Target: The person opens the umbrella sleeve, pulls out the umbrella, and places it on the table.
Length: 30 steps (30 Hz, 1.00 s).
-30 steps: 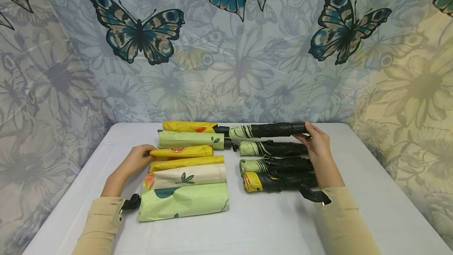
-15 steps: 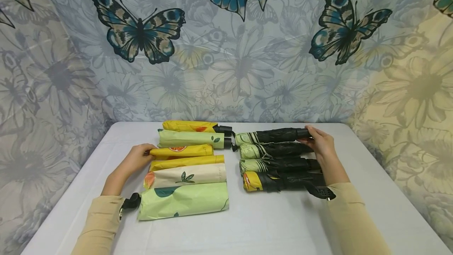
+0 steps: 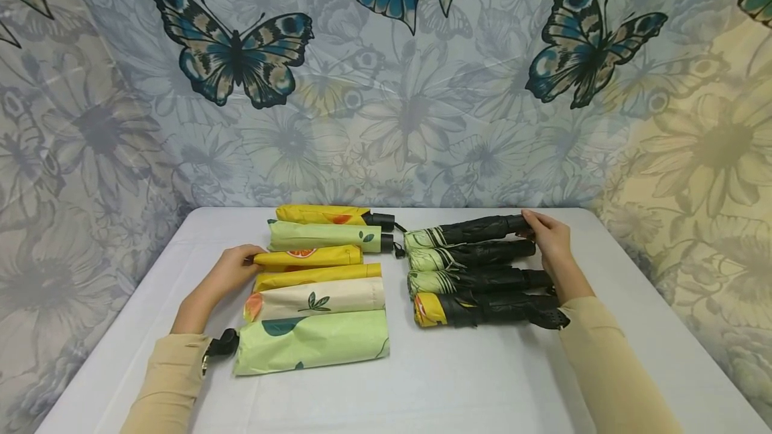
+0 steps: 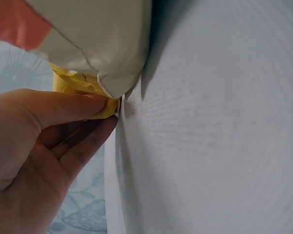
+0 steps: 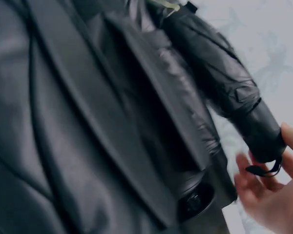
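Observation:
In the head view, my right hand point(image 3: 553, 241) holds the black handle end of the farthest folded black umbrella point(image 3: 476, 228), whose light green striped tip points left. The right wrist view shows the thumb and fingers around that handle point(image 5: 265, 134), with a small strap loop hanging from it. On the left, my left hand point(image 3: 232, 270) pinches the left end of a flat yellow umbrella sleeve point(image 3: 319, 256) with an orange-slice print. Seen from the left wrist, thumb and fingertips press together on the yellow fabric point(image 4: 105, 109), partly hidden by a cream sleeve point(image 4: 93, 39).
Below the held umbrella lie more black umbrellas point(image 3: 482, 281), one with a yellow tip point(image 3: 429, 309). At left are a yellow umbrella point(image 3: 322, 214) and a green one point(image 3: 322, 236) with black handles, another yellow sleeve point(image 3: 319, 275), a cream sleeve and a large green sleeve point(image 3: 313, 343).
The far black umbrella has come down from beside the yellow umbrella's handle and lies nearer the other black ones. My right hand moved slightly right and nearer. The left hand stays in place.

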{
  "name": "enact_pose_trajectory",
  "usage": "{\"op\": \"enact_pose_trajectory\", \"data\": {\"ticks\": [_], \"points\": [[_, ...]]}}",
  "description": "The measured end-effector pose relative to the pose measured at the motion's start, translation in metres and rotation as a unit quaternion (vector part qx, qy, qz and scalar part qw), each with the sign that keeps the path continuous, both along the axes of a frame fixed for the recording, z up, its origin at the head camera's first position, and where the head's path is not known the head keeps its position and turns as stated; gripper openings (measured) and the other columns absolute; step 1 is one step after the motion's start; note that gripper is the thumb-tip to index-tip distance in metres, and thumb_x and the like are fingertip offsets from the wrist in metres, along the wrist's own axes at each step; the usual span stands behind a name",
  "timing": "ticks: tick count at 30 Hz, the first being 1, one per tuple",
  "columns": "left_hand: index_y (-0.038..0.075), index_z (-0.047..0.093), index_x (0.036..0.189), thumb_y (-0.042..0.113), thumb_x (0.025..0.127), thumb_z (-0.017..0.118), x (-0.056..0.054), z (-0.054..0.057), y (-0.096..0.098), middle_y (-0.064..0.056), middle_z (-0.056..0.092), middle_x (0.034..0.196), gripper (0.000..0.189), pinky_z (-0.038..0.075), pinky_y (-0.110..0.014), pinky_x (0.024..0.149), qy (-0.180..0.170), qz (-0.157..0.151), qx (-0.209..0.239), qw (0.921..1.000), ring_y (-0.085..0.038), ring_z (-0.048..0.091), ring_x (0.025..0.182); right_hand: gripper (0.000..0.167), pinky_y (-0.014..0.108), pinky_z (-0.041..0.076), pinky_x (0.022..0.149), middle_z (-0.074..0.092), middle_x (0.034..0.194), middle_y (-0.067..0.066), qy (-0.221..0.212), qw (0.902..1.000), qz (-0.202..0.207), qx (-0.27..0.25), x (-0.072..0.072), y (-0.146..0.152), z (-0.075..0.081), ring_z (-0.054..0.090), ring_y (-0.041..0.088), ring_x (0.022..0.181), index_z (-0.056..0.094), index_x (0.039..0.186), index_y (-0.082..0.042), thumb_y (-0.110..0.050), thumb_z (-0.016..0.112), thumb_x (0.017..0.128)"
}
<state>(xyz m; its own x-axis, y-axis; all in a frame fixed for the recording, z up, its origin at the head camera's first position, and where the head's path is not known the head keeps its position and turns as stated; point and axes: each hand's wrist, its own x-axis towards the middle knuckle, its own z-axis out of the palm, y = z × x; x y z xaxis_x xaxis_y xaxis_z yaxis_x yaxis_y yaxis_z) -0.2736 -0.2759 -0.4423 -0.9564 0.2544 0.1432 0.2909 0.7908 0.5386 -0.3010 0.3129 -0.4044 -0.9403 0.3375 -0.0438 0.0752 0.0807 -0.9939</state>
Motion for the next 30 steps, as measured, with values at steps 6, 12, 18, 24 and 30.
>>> {"op": "enact_pose_trajectory", "data": {"ticks": [6, 12, 18, 24, 30], "points": [[-0.007, 0.069, 0.106, -0.005, 0.087, 0.064, 0.001, 0.001, -0.001, -0.028, 0.067, 0.108, 0.02, 0.056, -0.051, 0.086, 0.003, -0.001, -0.005, 1.0, -0.043, 0.064, 0.101, 0.06, 0.033, 0.046, 0.1, 0.067, 0.097, -0.007, -0.058, 0.9906, -0.016, 0.122, -0.008, -0.001, -0.012, 0.056, 0.018, 0.108, 0.048, 0.143, -0.003, -0.045, 0.048, 0.1], [-0.007, 0.069, 0.104, -0.005, 0.086, 0.065, 0.001, 0.0, 0.0, -0.028, 0.068, 0.106, 0.018, 0.056, -0.051, 0.084, 0.012, -0.006, -0.004, 0.9999, -0.043, 0.065, 0.098, 0.065, 0.047, 0.023, 0.122, 0.028, 0.158, 0.02, -0.089, 0.9905, 0.019, 0.103, -0.01, 0.0, -0.02, 0.023, 0.036, 0.148, 0.034, 0.15, -0.002, -0.042, 0.047, 0.101], [-0.006, 0.069, 0.105, -0.003, 0.087, 0.065, 0.001, 0.0, 0.002, -0.027, 0.068, 0.108, 0.019, 0.055, -0.052, 0.086, 0.013, -0.004, 0.0, 0.9999, -0.043, 0.065, 0.1, 0.061, 0.042, 0.018, 0.125, 0.019, 0.163, 0.015, -0.112, 0.992, 0.02, 0.055, -0.011, 0.001, -0.021, 0.015, 0.032, 0.151, 0.031, 0.152, -0.004, -0.035, 0.048, 0.102], [-0.006, 0.069, 0.105, -0.003, 0.087, 0.065, 0.001, -0.001, 0.001, -0.027, 0.068, 0.108, 0.019, 0.055, -0.052, 0.086, 0.015, -0.003, 0.001, 0.9999, -0.043, 0.065, 0.1, 0.058, 0.041, 0.012, 0.126, 0.014, 0.164, 0.014, -0.11, 0.9921, 0.045, 0.038, -0.01, 0.002, -0.021, 0.009, 0.031, 0.152, 0.029, 0.152, -0.003, -0.029, 0.046, 0.103], [-0.006, 0.069, 0.107, -0.003, 0.088, 0.064, 0.0, -0.001, -0.001, -0.027, 0.067, 0.11, 0.019, 0.055, -0.051, 0.087, 0.005, 0.0, 0.001, 1.0, -0.042, 0.064, 0.102, 0.057, 0.052, 0.005, 0.125, 0.003, 0.164, 0.016, -0.118, 0.9888, 0.079, 0.046, -0.005, 0.008, -0.024, -0.001, 0.036, 0.152, 0.024, 0.153, -0.002, -0.024, 0.043, 0.104]]}}
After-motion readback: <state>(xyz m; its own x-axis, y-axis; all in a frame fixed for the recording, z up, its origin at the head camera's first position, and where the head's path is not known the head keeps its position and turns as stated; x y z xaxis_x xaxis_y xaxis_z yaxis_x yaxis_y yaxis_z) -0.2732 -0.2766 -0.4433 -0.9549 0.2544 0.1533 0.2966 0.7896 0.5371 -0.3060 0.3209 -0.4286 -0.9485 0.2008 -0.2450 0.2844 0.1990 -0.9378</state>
